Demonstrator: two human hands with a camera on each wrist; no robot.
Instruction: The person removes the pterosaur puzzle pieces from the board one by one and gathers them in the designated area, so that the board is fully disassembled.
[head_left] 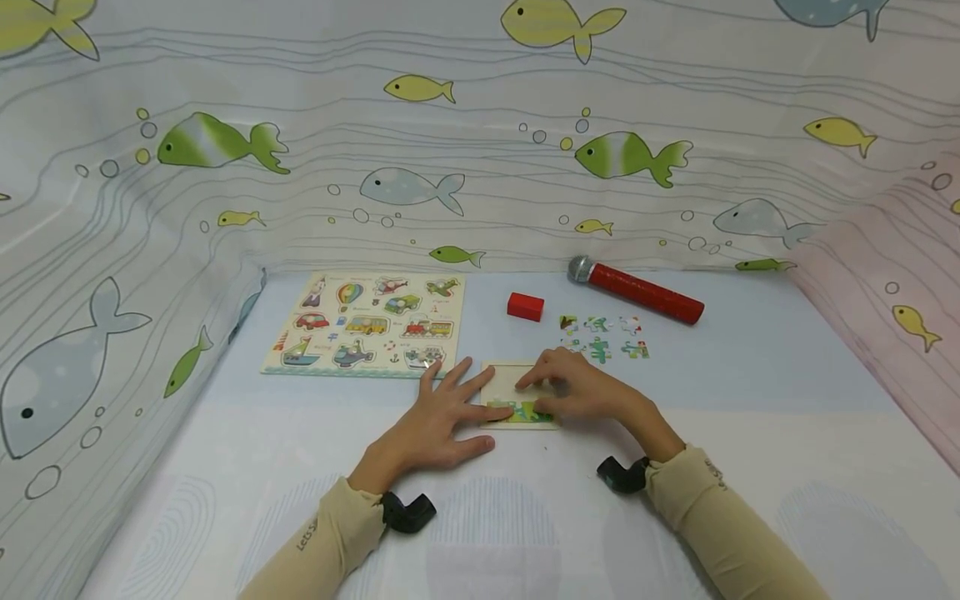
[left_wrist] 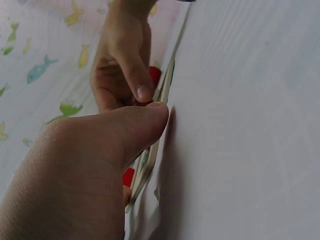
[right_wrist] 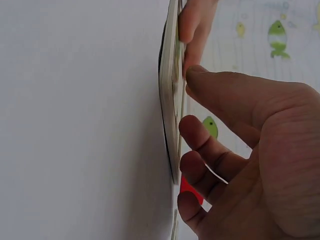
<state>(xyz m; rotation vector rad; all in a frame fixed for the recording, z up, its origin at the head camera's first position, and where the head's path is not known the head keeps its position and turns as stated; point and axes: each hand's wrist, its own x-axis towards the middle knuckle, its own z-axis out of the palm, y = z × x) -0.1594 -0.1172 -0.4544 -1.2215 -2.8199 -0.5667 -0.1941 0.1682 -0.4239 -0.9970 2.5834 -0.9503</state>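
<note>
A small wooden puzzle tray (head_left: 504,379) lies on the table between the two hands, with green jigsaw pieces (head_left: 528,409) along its near side. My left hand (head_left: 442,421) rests with fingers spread over the tray's left edge, one fingertip on the pieces. Over the right part of the tray, my right hand (head_left: 581,385) has bent fingers, its thumb and fingertips touching down at the surface. The right wrist view has the thumb (right_wrist: 225,92) apart from the fingers, nothing visible between them. Several loose jigsaw pieces (head_left: 598,350) lie just beyond the right hand.
A larger picture board (head_left: 367,325) with vehicle shapes lies at the back left. Behind the tray stands a red block (head_left: 526,307). A red microphone (head_left: 645,293) lies at the back right, near the fish-patterned curtain (head_left: 495,225).
</note>
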